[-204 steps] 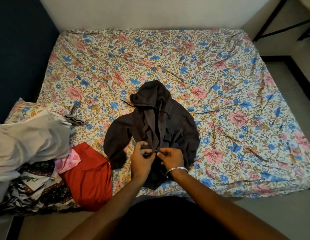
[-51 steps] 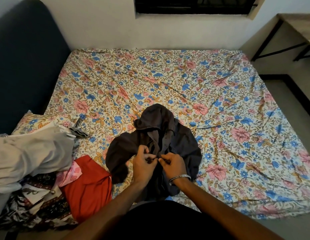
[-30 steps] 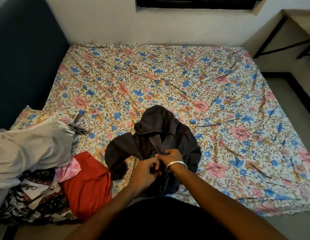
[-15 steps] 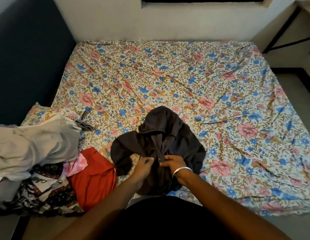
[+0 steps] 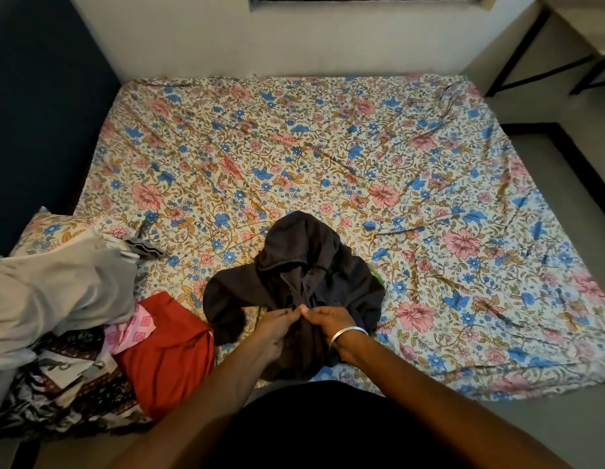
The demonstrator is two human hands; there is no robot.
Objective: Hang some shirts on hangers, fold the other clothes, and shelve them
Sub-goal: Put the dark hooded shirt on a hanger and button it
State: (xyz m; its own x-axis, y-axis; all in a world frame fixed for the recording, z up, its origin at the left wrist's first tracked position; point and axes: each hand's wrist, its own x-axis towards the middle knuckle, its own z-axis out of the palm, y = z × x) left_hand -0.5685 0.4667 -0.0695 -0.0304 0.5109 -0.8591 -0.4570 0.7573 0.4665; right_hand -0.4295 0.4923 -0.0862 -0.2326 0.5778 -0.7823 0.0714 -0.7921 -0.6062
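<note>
A dark grey-brown shirt lies crumpled on the floral bed sheet near the front edge, collar end pointing away from me. My left hand and my right hand meet at the shirt's front opening, each pinching one edge of the placket, fingertips almost touching. A silver bangle sits on my right wrist. The shirt's lower part is hidden under my hands.
A heap of clothes lies at the front left: a red garment, a pink patterned piece, pale grey cloth and black-and-white printed fabric. A dark headboard stands left; a desk frame at the back right.
My hands stay together at the shirt's front opening and have shifted slightly along it. The shirt stays put; the camera has tilted a little.
</note>
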